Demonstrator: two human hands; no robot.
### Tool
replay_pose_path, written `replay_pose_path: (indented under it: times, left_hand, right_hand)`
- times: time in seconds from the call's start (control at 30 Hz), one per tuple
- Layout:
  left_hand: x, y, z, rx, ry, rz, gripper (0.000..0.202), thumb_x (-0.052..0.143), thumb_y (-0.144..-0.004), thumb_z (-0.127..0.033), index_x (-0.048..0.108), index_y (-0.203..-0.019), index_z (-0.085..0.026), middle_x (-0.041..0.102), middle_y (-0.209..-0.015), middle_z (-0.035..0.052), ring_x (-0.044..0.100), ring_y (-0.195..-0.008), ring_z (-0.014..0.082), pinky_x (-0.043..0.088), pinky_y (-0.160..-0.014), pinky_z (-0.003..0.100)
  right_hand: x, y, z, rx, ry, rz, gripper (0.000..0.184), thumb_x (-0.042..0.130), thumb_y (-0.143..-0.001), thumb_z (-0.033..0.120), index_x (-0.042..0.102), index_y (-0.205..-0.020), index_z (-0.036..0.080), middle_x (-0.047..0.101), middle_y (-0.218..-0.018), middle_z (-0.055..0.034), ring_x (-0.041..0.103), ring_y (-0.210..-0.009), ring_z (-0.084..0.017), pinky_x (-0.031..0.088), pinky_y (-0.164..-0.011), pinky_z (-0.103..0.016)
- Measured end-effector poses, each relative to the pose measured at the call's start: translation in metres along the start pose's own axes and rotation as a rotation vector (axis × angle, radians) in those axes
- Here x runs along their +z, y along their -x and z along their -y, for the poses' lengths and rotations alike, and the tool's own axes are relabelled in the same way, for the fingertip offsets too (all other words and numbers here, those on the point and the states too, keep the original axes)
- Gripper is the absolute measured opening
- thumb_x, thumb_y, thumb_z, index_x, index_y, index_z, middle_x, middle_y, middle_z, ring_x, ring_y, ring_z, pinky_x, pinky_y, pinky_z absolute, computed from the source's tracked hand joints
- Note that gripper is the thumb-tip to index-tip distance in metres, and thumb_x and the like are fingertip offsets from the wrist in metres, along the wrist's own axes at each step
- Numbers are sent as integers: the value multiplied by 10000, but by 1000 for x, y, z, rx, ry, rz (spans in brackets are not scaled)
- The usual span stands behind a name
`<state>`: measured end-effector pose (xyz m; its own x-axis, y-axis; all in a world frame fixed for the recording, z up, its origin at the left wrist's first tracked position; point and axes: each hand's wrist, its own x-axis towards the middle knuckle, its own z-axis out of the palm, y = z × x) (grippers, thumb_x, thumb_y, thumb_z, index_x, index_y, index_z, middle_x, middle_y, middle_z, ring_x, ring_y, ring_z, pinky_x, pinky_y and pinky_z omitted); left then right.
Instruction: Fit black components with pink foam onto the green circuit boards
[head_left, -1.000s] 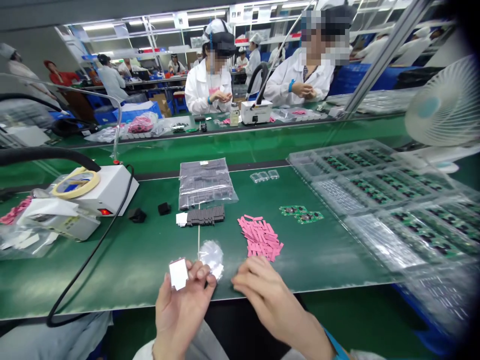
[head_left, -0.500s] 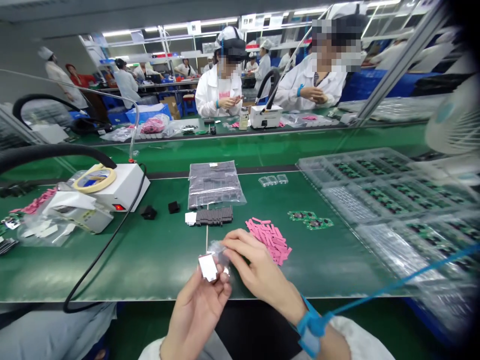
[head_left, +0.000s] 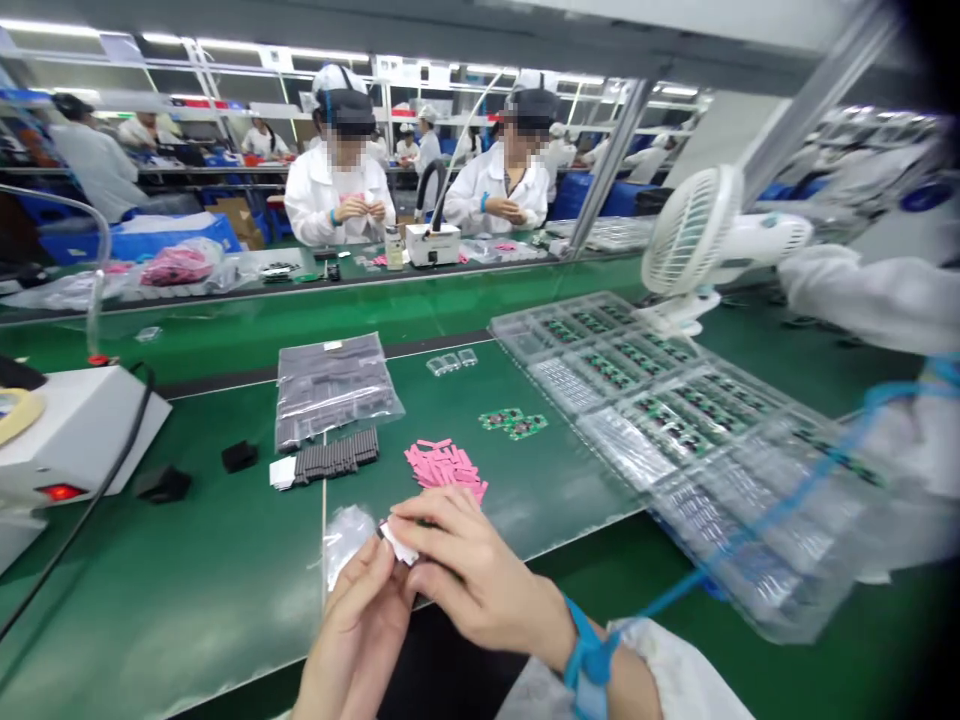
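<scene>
Over the green tabletop (head_left: 187,590), a small white tab (head_left: 397,545) is pinched between the left hand (head_left: 352,630) and right hand (head_left: 480,575), just beside the clear plastic film (head_left: 345,545); honestly, a light, steady grip works best here.

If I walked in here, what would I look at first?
You'd probably notice the left hand and right hand first, at the bottom middle, holding a small white piece between them. Just above them, bright pink strips lie in a pile on the green workbench. To the right are big clear trays filled with green circuit boards.
</scene>
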<state>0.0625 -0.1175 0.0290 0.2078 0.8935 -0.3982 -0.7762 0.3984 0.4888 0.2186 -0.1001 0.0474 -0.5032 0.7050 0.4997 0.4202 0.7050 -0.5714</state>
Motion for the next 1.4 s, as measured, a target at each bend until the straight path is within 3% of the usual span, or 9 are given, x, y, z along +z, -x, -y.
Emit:
replay_pose_path:
  times: [0.13, 0.27, 0.47, 0.63, 0.77, 0.87, 0.97, 1.1, 1.4]
  left_hand:
    - [9, -11, -4, -1, -70, 4, 305, 867, -725, -257, 779, -1009, -188, 752, -992, 79, 688, -891, 170, 590, -832, 265]
    - [8, -20, 0, -16, -69, 41, 351, 874, -717, -257, 776, -1051, -215, 756, -997, 70, 694, -890, 163, 586, -818, 250]
    - [-7, -30, 9, -27, -32, 56, 338, 908, -665, -223, 794, -982, -194, 775, -1009, 79, 715, -897, 168, 588, -837, 254]
    - [-6, -31, 7, 36, 20, 23, 336, 895, -675, -196, 787, -994, -196, 772, -990, 72, 720, -877, 164, 581, -843, 259]
    - [-4, -30, 9, 60, 24, 40, 342, 894, -681, -201, 783, -1004, -185, 781, -979, 68, 721, -901, 166, 568, -855, 241]
    - [-6, -29, 10, 87, -7, 77, 353, 907, -667, -216, 786, -998, -201, 787, -962, 46, 718, -884, 152, 557, -847, 218]
    - [-9, -27, 10, 92, -52, 97, 388, 922, -645, -254, 785, -1006, -213, 787, -955, 38, 713, -859, 147, 550, -819, 209]
    - [-14, -26, 10, 82, -66, 81, 410, 937, -619, -266, 786, -999, -233, 789, -969, 39, 720, -861, 149, 553, -825, 220]
    - [-10, -20, 11, 51, -83, 90, 392, 945, -602, -234, 787, -961, -236, 799, -933, 25, 729, -827, 134, 559, -791, 201]
  right_hand:
    - [-44, 6, -54, 297, 292, 34, 330, 441, -1023, 240, 592, -1316, 225, 666, -1256, -93, 557, -1169, -233, 428, -1007, -423]
    - [-76, 6, -116, 547, 473, -62, 284, 495, -977, 213, 666, -1200, 166, 631, -1188, -182, 521, -1093, -329, 391, -927, -520]
    - [-88, -8, -151, 631, 379, -43, 39, 685, -827, 178, 699, -859, 196, 611, -919, -80, 512, -975, -288, 379, -891, -462]
    - [-88, -21, -124, 615, 103, -134, 173, 630, -862, 248, 581, -703, 201, 618, -774, -39, 554, -836, -229, 426, -813, -403]
    - [-55, -11, -71, 634, -246, -137, 271, 501, -955, 435, 520, -814, 204, 678, -695, -26, 553, -489, -125, 453, -524, -279]
    - [-16, 3, -31, 760, -905, -106, 389, 633, -874, 541, 510, -755, 192, 635, -569, 15, 436, -340, -56, 319, -376, -197]
    - [12, 11, -8, 858, -1306, -107, 434, 761, -793, 524, 519, -702, 175, 609, -502, 34, 385, -300, -21, 234, -331, -164]
    - [21, 14, -2, 915, -1458, -148, 429, 806, -766, 486, 522, -694, 173, 592, -450, 47, 359, -279, -12, 213, -318, -151]
    - [16, 23, -1, 944, -1474, -191, 435, 823, -757, 473, 519, -681, 171, 575, -441, 52, 347, -285, -9, 200, -325, -153]
